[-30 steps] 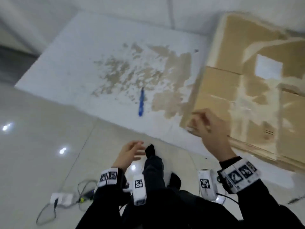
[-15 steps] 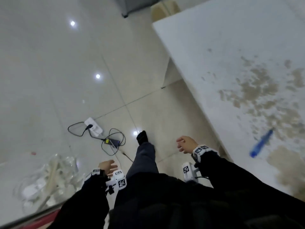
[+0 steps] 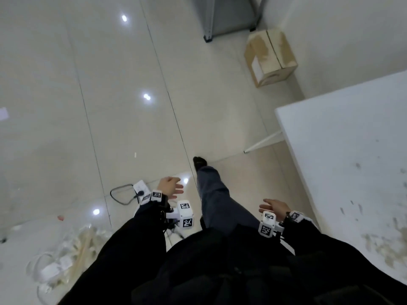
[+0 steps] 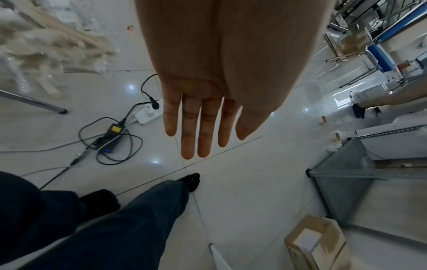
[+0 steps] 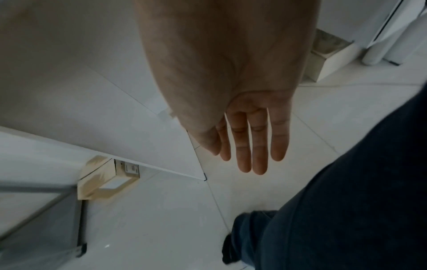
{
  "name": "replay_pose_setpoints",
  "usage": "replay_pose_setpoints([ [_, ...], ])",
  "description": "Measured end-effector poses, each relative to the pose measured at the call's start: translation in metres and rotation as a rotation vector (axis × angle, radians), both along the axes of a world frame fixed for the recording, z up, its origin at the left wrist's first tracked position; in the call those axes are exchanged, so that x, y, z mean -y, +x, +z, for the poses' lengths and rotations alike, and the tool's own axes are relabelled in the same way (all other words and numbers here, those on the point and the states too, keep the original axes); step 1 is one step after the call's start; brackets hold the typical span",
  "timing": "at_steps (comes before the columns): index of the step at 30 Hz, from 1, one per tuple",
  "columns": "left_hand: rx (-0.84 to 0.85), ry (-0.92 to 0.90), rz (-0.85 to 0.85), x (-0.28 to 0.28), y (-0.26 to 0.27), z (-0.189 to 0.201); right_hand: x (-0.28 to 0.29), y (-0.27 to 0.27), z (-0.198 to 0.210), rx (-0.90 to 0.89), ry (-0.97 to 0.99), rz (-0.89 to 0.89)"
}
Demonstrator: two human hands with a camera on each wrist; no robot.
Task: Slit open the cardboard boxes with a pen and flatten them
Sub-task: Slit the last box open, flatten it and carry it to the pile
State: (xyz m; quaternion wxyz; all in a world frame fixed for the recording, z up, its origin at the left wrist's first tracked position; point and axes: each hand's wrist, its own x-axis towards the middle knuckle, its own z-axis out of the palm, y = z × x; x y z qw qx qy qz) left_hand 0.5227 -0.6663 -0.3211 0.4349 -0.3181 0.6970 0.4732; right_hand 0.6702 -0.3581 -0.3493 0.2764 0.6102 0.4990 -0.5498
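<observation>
A taped cardboard box (image 3: pixel 271 57) stands on the floor at the far right, by the wall and beyond the table's corner; it also shows in the left wrist view (image 4: pixel 316 244) and the right wrist view (image 5: pixel 104 178). My left hand (image 3: pixel 170 189) hangs empty with straight fingers (image 4: pixel 198 127) over the tiles. My right hand (image 3: pixel 273 208) is empty too, its fingers (image 5: pixel 254 144) straight, beside the table's near edge. The pen is out of view.
A white table (image 3: pixel 352 150) with brown stains fills the right side. A power strip with cables (image 3: pixel 137 189) lies on the floor by my left hand. A heap of clear plastic packaging (image 3: pixel 61 256) sits at lower left. A grey metal cabinet (image 3: pixel 229 16) stands at the back.
The view has swung left, away from the table; the blue pen and the big flattened cardboard have dropped out of sight. My right hand let go of the cardboard, and both hands hang empty.
</observation>
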Motion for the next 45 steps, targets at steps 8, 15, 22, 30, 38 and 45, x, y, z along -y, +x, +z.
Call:
replay_pose_setpoints([
  [8,0.085,-0.128,0.072,0.034,-0.137,-0.001,-0.002,-0.212,0.005,-0.142,-0.014,0.092],
  [15,0.117,-0.259,0.027,0.05,-0.282,0.011,-0.017,-0.375,0.014,-0.245,-0.058,0.188],
  [22,0.073,-0.3,-0.2,-0.037,-0.485,-0.004,-0.096,-0.474,-0.007,-0.159,0.041,-0.017],
  [30,-0.091,-0.241,-0.512,-0.234,-0.7,0.0,-0.188,-0.505,-0.01,-0.027,0.08,-0.483],
  [38,-0.229,-0.089,-0.941,-0.456,-0.793,-0.078,-0.276,-0.552,-0.085,0.081,0.062,-0.6],
  [45,-0.308,-0.036,-1.182,-0.601,-0.828,-0.244,-0.377,-0.631,-0.233,-0.037,0.211,-0.663],
])
